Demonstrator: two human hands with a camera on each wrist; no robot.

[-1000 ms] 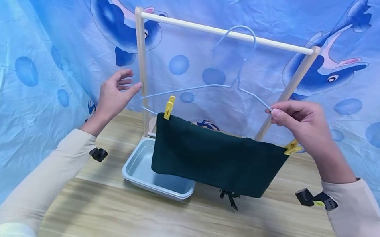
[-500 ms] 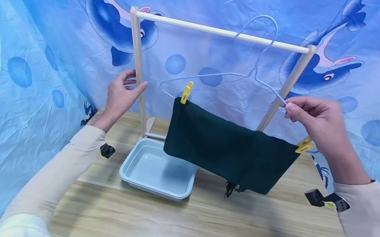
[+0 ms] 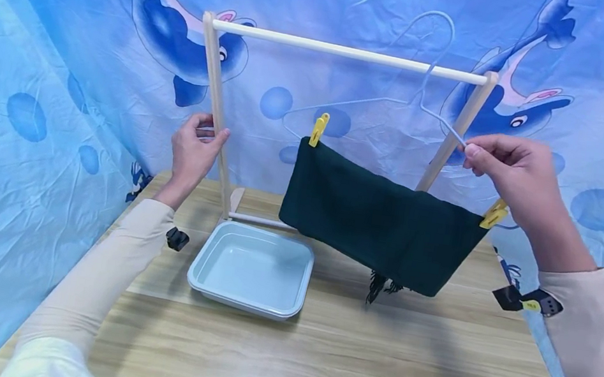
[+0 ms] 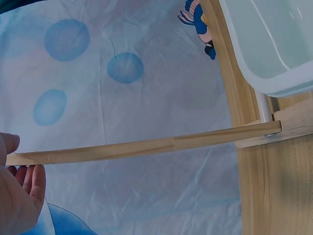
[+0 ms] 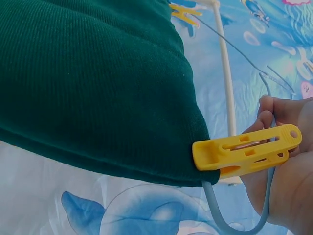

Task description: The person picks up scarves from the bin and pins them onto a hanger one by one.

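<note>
My right hand [image 3: 518, 177] pinches the right shoulder of a pale blue wire hanger [image 3: 444, 123] between thumb and fingers. From the hanger's lower bar hangs a folded dark green scarf [image 3: 373, 215] with dark fringe below, its right side lower. Yellow clothespins hold both upper corners; the right clothespin [image 5: 247, 151] sits beside my right hand. The hanger's hook rises above the white rail [image 3: 350, 52] of a wooden rack; whether it hooks over is hard to tell. My left hand [image 3: 193, 151] holds the rack's left post [image 4: 122, 148], thumb on one side, fingers on the other.
A light blue plastic basin [image 3: 250, 271] stands on the wood-grain table [image 3: 266, 364], in front of the rack's left foot. Blue fabric [image 3: 15, 45] printed with dolphins and bubbles hangs behind the rack and along the sides.
My right hand has carried the hanger and scarf up and to the right, raising the hook higher over the rail. My left hand has moved onto the rack's left post.
</note>
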